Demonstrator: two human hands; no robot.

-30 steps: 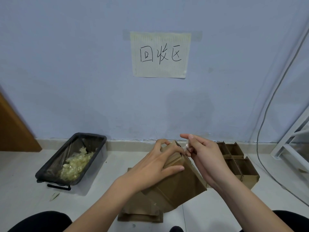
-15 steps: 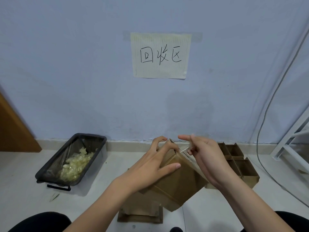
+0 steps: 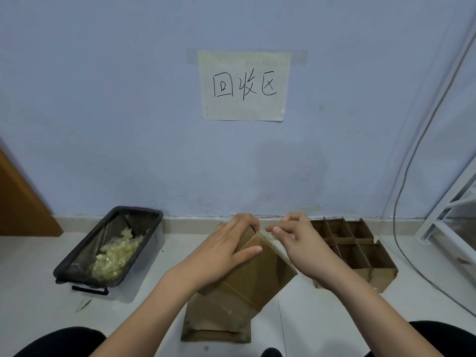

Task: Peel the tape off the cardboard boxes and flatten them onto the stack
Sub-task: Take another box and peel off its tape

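While held up off the floor, brown cardboard box (image 3: 253,275) sits tilted, top edge leaning toward the wall, directly above flat brown cardboard stack (image 3: 216,327) on the pale tiled floor (image 3: 43,274). Left hand (image 3: 226,249) wraps the box's upper left corner: fingers curled over the top edge, thumb pressed flat on the near face. Right hand (image 3: 300,243) at the box's top right edge, thumb and forefinger pinched together on a strip of clear tape (image 3: 269,234); other fingers loosely curled. Tape strip runs down along the box's right edge; hard to tell how much of it is lifted free. Another clear tape band crosses the lower part of the near face.

Left of the box, well apart: black rectangular plastic bin (image 3: 110,247) lined with clear film, holding a wad of yellowish crumpled tape (image 3: 117,255). Small scrap on the floor just in front of the bin.

Right of the box, behind the right forearm: open brown cardboard box with grid dividers (image 3: 360,251), on the floor near the wall.

On the pale blue wall (image 3: 103,112): lined paper sign (image 3: 244,86) with three handwritten characters, taped at the top corners. Grey cable (image 3: 401,191) hanging down the wall at right, white metal frame (image 3: 453,217) at far right edge, wooden door edge (image 3: 20,202) at far left. Dark-clad knees at both bottom corners.
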